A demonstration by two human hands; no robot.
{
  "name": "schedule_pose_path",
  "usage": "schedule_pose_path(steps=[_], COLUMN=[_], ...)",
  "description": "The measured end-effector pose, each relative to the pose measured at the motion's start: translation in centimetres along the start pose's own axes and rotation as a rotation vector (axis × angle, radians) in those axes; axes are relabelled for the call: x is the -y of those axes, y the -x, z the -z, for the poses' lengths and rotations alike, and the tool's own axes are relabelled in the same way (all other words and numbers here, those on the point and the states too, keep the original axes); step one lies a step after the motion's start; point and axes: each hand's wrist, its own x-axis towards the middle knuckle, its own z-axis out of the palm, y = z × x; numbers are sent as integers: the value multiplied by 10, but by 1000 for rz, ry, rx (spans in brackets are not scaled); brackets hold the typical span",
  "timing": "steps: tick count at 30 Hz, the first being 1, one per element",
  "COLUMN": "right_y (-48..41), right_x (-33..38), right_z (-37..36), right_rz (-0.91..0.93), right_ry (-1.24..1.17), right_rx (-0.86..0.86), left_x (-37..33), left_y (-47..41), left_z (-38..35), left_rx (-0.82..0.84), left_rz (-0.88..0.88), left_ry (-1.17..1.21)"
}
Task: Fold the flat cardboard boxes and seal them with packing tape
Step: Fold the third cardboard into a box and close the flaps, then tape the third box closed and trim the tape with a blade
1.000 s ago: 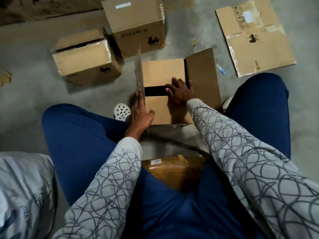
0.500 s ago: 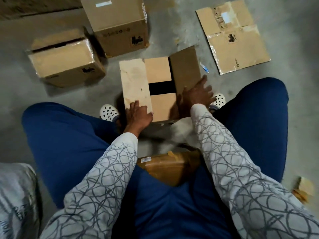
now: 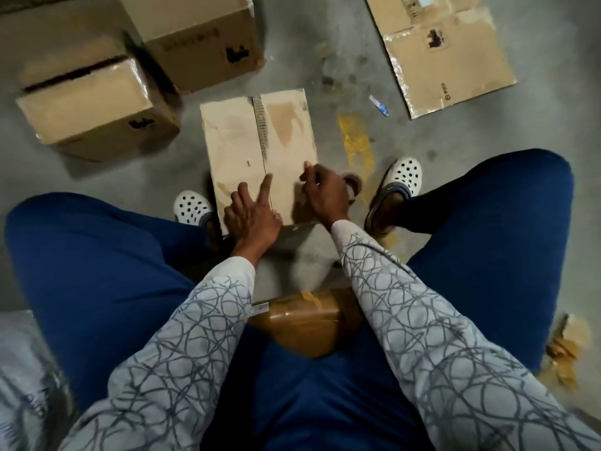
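A cardboard box stands on the floor between my feet, both top flaps folded down and meeting at a middle seam. My left hand lies on the near end of the seam, index finger stretched along it and pressing. My right hand rests on the right flap's near corner with bent fingers pressing the cardboard. A brown tape roll sits just right of that hand, partly hidden by it. A flat cardboard box lies at the upper right.
Two assembled boxes stand at the upper left. A tape-wrapped brown package lies in my lap. A small blue-and-white item lies on the concrete. My white clogs flank the box. Cardboard scraps lie far right.
The left flap, then the right flap, came down and closed the box top. My right hand moved from the inner flaps to the right flap; my left hand moved onto the seam.
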Motion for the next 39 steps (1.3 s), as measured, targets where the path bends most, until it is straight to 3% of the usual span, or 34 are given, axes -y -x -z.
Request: schedule_pose_path(steps=[1, 3, 6, 10, 13, 19, 24, 28, 33, 39], right_y=[-14, -41, -74, -94, -98, -110, -110, -84, -18, 67], right_x=[-13, -48, -109, -159, -178, -175, -138, -85, 2, 52], right_z=[2, 6, 2, -32, -55, -57, -22, 17, 72, 99], right_rz=[-45, -142, -214, -200, -245, -360, -458, -423, -111, 311], right_ry=[29, 132, 254, 595, 598, 601, 258, 30, 1, -186], right_rx=[-76, -57, 187, 576, 700, 650, 469, 191, -88, 179], left_x=[-4, -13, -22, -22, -21, -23, -26, -36, -23, -1], left_y=[1, 2, 1, 4, 3, 2, 3, 3, 6, 45], left_z=[-2, -9, -30, -60, -68, -67, -53, -19, 22, 72], left_rx=[4, -12, -89, -157, -215, -193, -77, 10, 89, 81], left_rz=[-4, -31, -33, -12, -28, -18, -9, 24, 41, 137], left_ry=[-19, -39, -29, -54, -80, -95, -112, -65, 323, 1165])
